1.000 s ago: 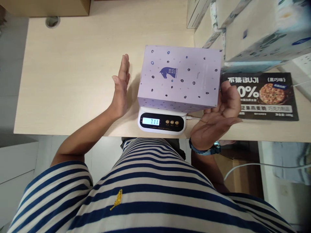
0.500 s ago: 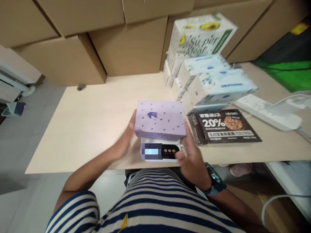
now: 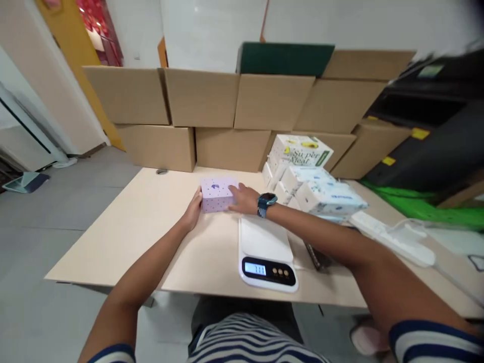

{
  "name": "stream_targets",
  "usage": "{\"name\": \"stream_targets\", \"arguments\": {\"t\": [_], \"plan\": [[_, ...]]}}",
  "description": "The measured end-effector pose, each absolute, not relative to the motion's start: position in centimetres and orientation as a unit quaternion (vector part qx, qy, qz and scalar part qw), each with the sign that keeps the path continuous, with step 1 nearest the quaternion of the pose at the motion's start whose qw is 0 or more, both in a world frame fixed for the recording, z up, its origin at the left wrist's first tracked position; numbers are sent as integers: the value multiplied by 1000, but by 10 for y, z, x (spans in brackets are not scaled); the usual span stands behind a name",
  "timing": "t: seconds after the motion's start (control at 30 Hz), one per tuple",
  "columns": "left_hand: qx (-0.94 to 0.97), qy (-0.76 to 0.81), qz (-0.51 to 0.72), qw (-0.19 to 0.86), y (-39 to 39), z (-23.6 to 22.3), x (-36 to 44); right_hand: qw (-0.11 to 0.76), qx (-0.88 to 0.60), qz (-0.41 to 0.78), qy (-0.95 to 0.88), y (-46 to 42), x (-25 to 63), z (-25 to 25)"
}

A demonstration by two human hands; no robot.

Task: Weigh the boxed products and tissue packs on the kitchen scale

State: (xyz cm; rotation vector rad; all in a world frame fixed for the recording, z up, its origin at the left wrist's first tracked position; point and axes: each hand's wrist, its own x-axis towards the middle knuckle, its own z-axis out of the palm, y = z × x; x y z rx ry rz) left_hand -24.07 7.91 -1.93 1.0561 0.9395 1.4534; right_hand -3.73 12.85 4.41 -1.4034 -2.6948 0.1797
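A lilac box with small dark spots [image 3: 216, 195] rests on the table, beyond the scale and to its left. Against its left side is my left hand [image 3: 194, 206], fingers closed along the edge. My right hand [image 3: 244, 198] wears a watch and grips the box's right side, with fingers over the top. Nearer to me lies a white kitchen scale [image 3: 265, 242], its plate bare and its lit display reading what looks like 711. Under my right forearm a dark packet [image 3: 316, 256] is mostly hidden.
Several white tissue packs [image 3: 328, 197] and a white box printed "Super Meal" [image 3: 302, 150] are stacked at the right. Beside them lies a white power strip [image 3: 393, 237] with cables. Cardboard boxes [image 3: 232, 148] line the back of the table [image 3: 124, 242].
Both my hands have moved the lilac box off the scale, forward and left onto the table. My view has tilted up, and my right arm now covers most of the dark packet.
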Motion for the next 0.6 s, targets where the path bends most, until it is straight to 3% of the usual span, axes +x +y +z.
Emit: {"name": "stream_targets", "arguments": {"t": [0.27, 0.6], "plan": [[399, 445, 621, 507, 92, -46, -262, -45, -402, 40, -914, 203, -113, 32], [371, 521, 606, 472, 79, -53, -258, 2, -419, 38, -907, 292, -156, 15]]}}
